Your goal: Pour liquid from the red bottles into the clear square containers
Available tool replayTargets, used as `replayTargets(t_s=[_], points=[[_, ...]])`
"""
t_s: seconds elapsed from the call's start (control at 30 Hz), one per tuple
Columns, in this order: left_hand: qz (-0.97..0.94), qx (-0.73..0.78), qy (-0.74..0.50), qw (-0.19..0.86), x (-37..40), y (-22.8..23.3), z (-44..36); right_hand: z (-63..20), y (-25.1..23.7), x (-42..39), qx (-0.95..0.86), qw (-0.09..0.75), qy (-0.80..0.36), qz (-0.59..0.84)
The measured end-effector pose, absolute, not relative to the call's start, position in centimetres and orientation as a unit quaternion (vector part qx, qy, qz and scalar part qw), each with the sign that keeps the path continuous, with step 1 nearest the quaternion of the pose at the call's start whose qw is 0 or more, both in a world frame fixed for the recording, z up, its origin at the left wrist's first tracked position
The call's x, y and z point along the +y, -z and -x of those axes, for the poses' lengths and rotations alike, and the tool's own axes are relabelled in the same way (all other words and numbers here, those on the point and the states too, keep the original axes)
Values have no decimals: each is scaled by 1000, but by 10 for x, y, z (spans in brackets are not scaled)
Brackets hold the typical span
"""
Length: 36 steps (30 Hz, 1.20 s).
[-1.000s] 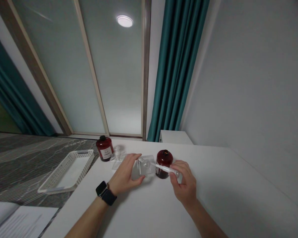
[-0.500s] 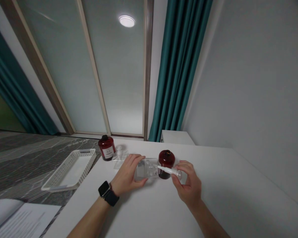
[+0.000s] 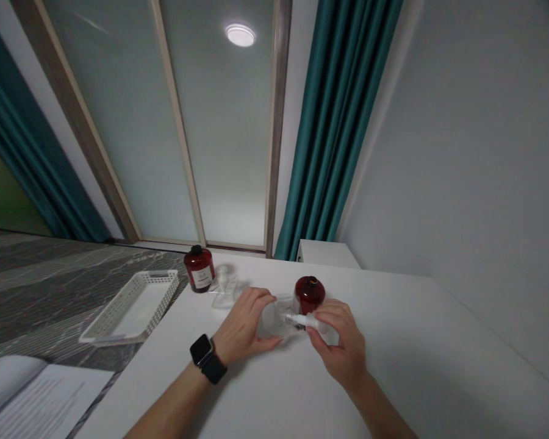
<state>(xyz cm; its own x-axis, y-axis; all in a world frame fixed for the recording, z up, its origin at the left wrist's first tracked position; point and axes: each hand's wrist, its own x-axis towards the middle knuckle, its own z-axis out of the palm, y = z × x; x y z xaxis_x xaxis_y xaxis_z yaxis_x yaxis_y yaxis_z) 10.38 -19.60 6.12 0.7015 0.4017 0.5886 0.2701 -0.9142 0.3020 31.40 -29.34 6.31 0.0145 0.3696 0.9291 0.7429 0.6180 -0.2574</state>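
Observation:
My left hand (image 3: 244,323), with a black watch on its wrist, is curved round a clear, box-like plastic container (image 3: 271,320) lying on its side. Between the fingers of my right hand (image 3: 343,344) is a white tapered tube (image 3: 301,319). The narrow end of the tube points left and meets the mouth end of the container; whether it sits inside is hard to see. Just behind them stands an open-necked dark red bottle (image 3: 309,294), its lower part partly hidden by the tube and my right hand.
A labelled red bottle (image 3: 200,270) with a black top stands at the white table's (image 3: 274,396) far left, beside a clear plastic piece (image 3: 224,283). Beyond the left edge are a white basket (image 3: 135,305) and an open book (image 3: 68,396). A white cabinet (image 3: 327,253) stands behind.
My right hand has moved the white tube left, bringing its tip to the clear container's end. My left hand has shifted slightly right with the container. The view has tilted a little.

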Motion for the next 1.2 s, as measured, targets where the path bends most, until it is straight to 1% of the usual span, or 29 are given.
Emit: replayTargets(t_s=[0.13, 0.27, 0.33, 0.5, 0.6, 0.7, 0.83, 1.1, 1.2], points=[[-921, 169, -335, 104, -203, -61, -108, -310, -58, -292, -686, 576, 160, 414], [-913, 158, -350, 137, -208, -61, -113, -306, -50, -291, -686, 572, 134, 429], [-904, 168, -350, 177, -210, -60, -116, -306, -47, -292, -675, 580, 107, 443], [-854, 200, -339, 339, -219, -59, -122, -306, -40, -294, -641, 604, 54, 470], [-833, 205, -334, 392, -221, -59, -124, -304, -38, -296, -637, 608, 32, 473], [-825, 201, -331, 411, -221, -58, -124, -301, -37, -296, -640, 610, 9, 467], [-834, 200, -297, 420, -218, -55, -123, -297, -37, -296, -641, 605, -9, 473], [-849, 167, -228, 446, -206, -59, -111, -288, -41, -301, -690, 547, -11, 473], [-856, 168, -212, 441, -203, -58, -106, -287, -38, -303, -712, 518, -31, 473]])
